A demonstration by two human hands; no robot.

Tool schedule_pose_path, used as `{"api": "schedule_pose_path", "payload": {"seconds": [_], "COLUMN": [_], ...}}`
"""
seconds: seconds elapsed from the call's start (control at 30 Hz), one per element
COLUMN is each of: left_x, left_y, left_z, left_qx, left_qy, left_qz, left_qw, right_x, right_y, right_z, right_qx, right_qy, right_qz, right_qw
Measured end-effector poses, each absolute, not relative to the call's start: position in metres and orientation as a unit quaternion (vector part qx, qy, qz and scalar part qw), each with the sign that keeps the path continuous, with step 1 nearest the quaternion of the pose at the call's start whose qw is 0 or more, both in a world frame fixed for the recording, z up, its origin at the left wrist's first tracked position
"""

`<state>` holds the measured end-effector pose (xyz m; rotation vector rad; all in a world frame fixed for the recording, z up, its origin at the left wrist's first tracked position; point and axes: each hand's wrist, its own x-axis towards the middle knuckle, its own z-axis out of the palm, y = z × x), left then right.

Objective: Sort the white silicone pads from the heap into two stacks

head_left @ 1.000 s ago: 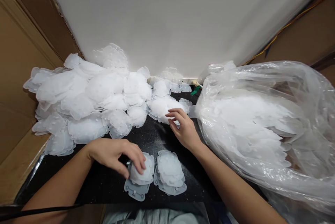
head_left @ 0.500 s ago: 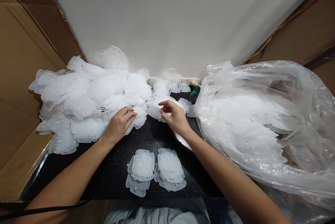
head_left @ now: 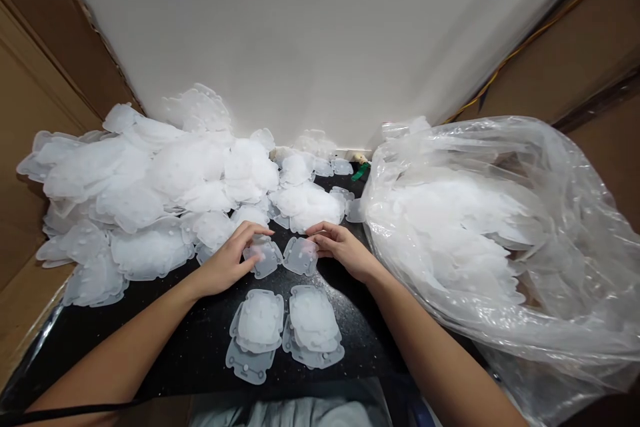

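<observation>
My left hand [head_left: 227, 262] pinches a translucent white plastic piece [head_left: 265, 259] just above the black tabletop [head_left: 200, 340]. My right hand [head_left: 340, 248] pinches a second such piece [head_left: 299, 258] beside it. The two pieces sit side by side, nearly touching. Below them lie two small stacks of the same pieces, a left stack [head_left: 257, 324] and a right stack [head_left: 313, 322]. A big loose heap of these pieces [head_left: 150, 180] fills the back left of the table.
A large clear plastic bag [head_left: 500, 240] full of the same pieces takes up the right side. A white wall [head_left: 320, 34] stands behind. Cardboard [head_left: 35, 80] lines the left, and more cardboard the right. A small green item [head_left: 359, 172] lies by the wall.
Both hands reached into the heap, each took one piece, and drew back toward me. The left hand had first left the left stack.
</observation>
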<state>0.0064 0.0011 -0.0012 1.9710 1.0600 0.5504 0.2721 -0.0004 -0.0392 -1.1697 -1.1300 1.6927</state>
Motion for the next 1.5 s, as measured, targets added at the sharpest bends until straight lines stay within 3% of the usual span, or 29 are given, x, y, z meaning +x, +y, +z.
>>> {"api": "schedule_pose_path", "payload": {"seconds": [0.2, 0.77, 1.5], "left_x": [0.005, 0.007, 0.005], "left_y": [0.004, 0.005, 0.007], "left_z": [-0.004, -0.006, -0.011], "left_qx": [0.688, 0.596, 0.580], "left_qy": [0.476, 0.469, 0.473], "left_qz": [0.218, 0.286, 0.297], "left_qw": [0.503, 0.586, 0.593], "right_x": [0.275, 0.273, 0.274], "right_y": [-0.002, -0.007, -0.009], "right_z": [-0.038, -0.031, -0.028], "right_qx": [-0.455, -0.477, -0.464], "right_qy": [-0.449, -0.474, -0.483], "right_qz": [0.665, 0.631, 0.633], "right_qw": [0.386, 0.386, 0.388]}}
